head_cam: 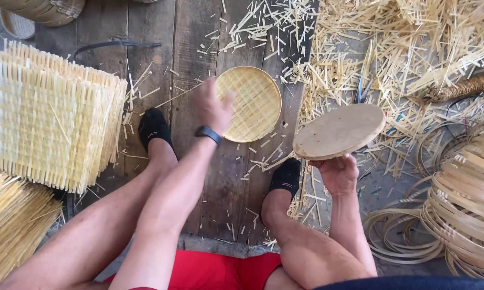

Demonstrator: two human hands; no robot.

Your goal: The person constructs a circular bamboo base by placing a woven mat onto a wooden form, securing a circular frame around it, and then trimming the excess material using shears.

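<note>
The left hand rested its fingers on the near-left rim of a round woven tray lying flat on the plank floor. Right of the tray, the right hand held a round wooden disc from beneath, tilted, its grip closed on the near edge. Left of the tray stood a stack of woven mats. Beyond and right of the tray lay bamboo offcuts; far right, coiled bamboo hoops. Two black socks sat just below the tray.
</note>
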